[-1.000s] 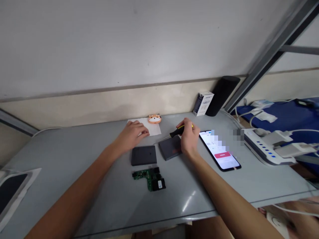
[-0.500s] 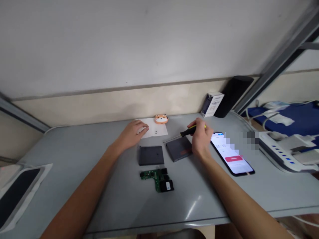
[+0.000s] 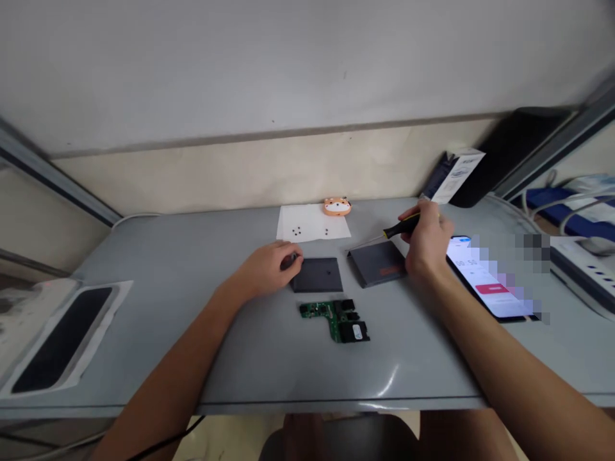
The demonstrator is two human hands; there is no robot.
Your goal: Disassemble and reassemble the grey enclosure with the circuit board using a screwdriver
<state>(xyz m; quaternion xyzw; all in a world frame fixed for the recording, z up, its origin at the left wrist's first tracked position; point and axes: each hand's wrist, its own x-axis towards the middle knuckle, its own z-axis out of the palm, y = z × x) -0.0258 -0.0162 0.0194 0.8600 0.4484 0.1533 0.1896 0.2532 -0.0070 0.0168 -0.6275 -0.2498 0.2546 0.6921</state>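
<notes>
My left hand [image 3: 273, 267] is curled at the upper left corner of a flat dark cover [image 3: 318, 275], with the corner between thumb and fingers. In my right hand [image 3: 429, 237] is a screwdriver [image 3: 402, 226] with a black and yellow handle. Its shaft slants down to the left, the tip near the far left corner of a second dark casing piece [image 3: 377, 264]. Closer to me lies a green circuit board [image 3: 335, 318] with black parts and a white label. Beyond the cover, several tiny screws [image 3: 296, 230] sit on white paper [image 3: 312, 218].
An orange animal-face case [image 3: 337, 206] rests on the paper's far edge. To the right are a lit phone [image 3: 490, 282], a white charging hub [image 3: 581, 272], a small carton [image 3: 454, 176] and a black cylinder [image 3: 512, 157]. A dark panel in white wrapping [image 3: 65, 339] lies left.
My left hand has come off the paper, uncovering more screws, and moved nearer to the cover's corner. The right hand still holds the screwdriver. The whole view has shifted.
</notes>
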